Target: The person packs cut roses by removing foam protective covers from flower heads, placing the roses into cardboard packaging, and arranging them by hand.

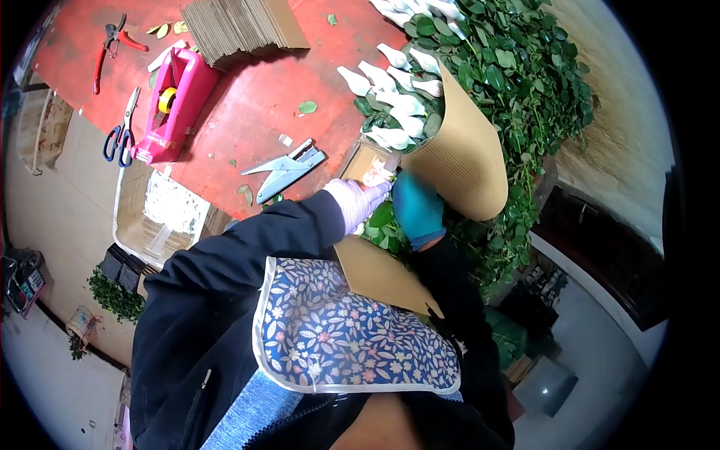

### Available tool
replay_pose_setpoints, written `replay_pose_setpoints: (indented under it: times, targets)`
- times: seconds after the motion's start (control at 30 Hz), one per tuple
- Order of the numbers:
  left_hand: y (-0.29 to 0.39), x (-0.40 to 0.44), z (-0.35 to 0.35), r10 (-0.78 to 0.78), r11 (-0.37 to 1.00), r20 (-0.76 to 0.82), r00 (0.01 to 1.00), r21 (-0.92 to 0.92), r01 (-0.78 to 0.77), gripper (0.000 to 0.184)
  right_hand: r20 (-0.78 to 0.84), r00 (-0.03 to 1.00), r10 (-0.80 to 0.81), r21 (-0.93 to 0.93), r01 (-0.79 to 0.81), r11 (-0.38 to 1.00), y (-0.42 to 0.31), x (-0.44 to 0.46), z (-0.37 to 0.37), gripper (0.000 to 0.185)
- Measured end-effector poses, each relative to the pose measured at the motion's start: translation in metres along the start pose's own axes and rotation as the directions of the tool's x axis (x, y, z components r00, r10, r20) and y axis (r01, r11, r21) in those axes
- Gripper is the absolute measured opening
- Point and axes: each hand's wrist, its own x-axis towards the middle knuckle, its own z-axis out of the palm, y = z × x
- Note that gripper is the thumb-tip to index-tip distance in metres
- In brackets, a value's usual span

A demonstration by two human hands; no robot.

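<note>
My left hand (358,202), in a pale purple glove, reaches over a small cardboard box (361,159) at the table edge. Its fingers lie close together beside pinkish-white pieces (377,174); whether they grip anything is hidden. My right hand (417,206), in a teal glove, is next to it, just below the rolled corrugated cardboard (469,154). Its fingers are blurred and mostly hidden. White-wrapped flower heads (405,103) with green leaves stick out beside the rolled cardboard. Loose green leaves (382,216) show between my hands.
On the red table (262,97) are a stapler (289,171), a pink tape dispenser (176,105), scissors (122,135), red-handled pliers (109,51) and stacked cardboard (244,30). Leafy stems (517,90) are piled at the right. A basket (135,210) is below the table edge.
</note>
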Motion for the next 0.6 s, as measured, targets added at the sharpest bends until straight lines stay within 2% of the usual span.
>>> replay_pose_setpoints:
  times: [0.03,0.1,0.13,0.2,0.27,0.33,0.4,0.43,0.5,0.53,0.57,0.6]
  targets:
    - [-0.002,0.000,0.004,0.001,1.000,-0.001,1.000,-0.002,-0.001,0.041,0.041,0.998,0.054,0.096,-0.058,0.994,0.000,0.000,-0.002,0.013]
    - [-0.006,0.000,0.011,0.097,0.986,-0.143,0.985,0.146,-0.076,0.041,0.023,0.999,0.034,0.061,-0.035,0.998,0.002,0.002,0.001,0.014]
    - [-0.006,0.002,0.013,0.102,0.986,-0.148,0.984,0.146,-0.081,0.041,0.005,1.000,0.017,0.022,-0.017,1.000,0.003,0.002,0.003,0.014]
    - [-0.005,0.006,0.012,0.016,0.997,-0.048,0.999,0.079,-0.013,0.051,0.052,0.998,0.044,0.008,-0.044,0.999,0.002,0.002,0.008,0.013]
    - [-0.001,0.009,0.007,0.001,0.994,-0.042,0.999,0.113,0.003,0.052,0.097,0.993,0.071,-0.012,-0.070,0.997,0.003,0.000,0.012,0.013]
    - [0.003,0.008,0.002,-0.021,0.989,-0.038,0.999,0.146,0.026,0.054,0.091,0.992,0.088,0.025,-0.091,0.996,0.004,0.001,0.012,0.021]
    - [0.006,0.005,-0.002,0.055,0.962,-0.059,0.997,0.269,-0.037,0.053,0.100,0.989,0.109,0.026,-0.112,0.993,0.001,0.005,0.007,0.028]
    - [0.001,0.007,0.005,0.052,0.964,-0.063,0.997,0.265,-0.033,0.053,0.111,0.984,0.138,0.030,-0.142,0.989,0.000,0.007,0.002,0.034]
    - [-0.012,0.012,0.022,0.245,0.924,-0.187,0.951,0.343,-0.170,0.074,0.170,0.971,0.168,0.095,-0.186,0.978,0.005,0.004,0.005,0.042]
    - [-0.004,0.011,0.009,0.244,0.927,-0.196,0.950,0.335,-0.169,0.074,0.204,0.962,0.180,0.122,-0.208,0.971,0.008,0.001,0.008,0.046]
    - [0.005,0.009,-0.006,0.134,0.966,-0.102,0.986,0.234,-0.107,0.063,0.237,0.952,0.192,0.147,-0.231,0.962,0.012,-0.002,0.011,0.050]
    - [0.011,0.010,-0.016,0.032,0.990,0.003,0.999,0.140,-0.033,0.053,0.135,0.974,0.179,0.207,-0.205,0.957,0.016,-0.007,0.016,0.051]
